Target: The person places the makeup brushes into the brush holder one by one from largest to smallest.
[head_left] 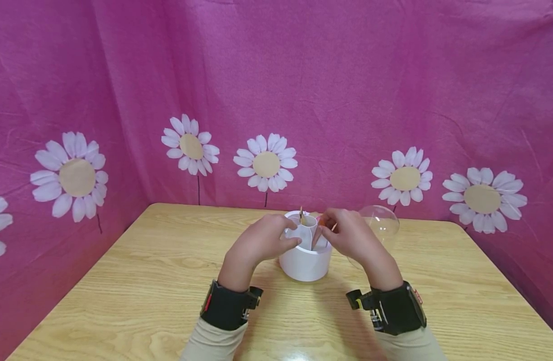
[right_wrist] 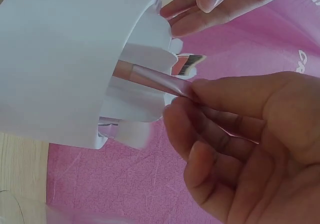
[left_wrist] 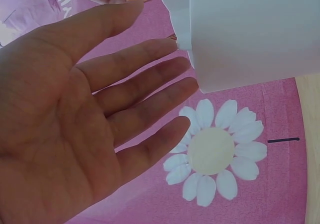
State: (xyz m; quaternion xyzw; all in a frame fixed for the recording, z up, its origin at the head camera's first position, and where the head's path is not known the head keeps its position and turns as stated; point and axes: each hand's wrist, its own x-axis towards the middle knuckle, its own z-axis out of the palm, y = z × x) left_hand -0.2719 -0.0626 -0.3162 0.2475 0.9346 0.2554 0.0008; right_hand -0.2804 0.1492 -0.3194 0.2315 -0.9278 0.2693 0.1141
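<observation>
A white round holder (head_left: 305, 263) with inner dividers stands on the table, several brushes in it. My right hand (head_left: 352, 235) is over its right side, thumb and fingers pinching a makeup brush (right_wrist: 155, 79) by its pink upper part; the brush's lower end goes down into the holder. My left hand (head_left: 263, 240) is at the holder's left side, fingers extended, with the fingertips (left_wrist: 187, 86) right by the rim in the left wrist view. A dark-tipped brush (right_wrist: 190, 64) and a pale-bristled brush (right_wrist: 132, 134) also stick out of the holder.
A clear dome-shaped cover (head_left: 382, 225) stands just right of the holder, behind my right forearm. The wooden table (head_left: 145, 291) ends at a pink cloth (head_left: 330, 100) with white paper flowers. Each wrist wears a black strap with a camera.
</observation>
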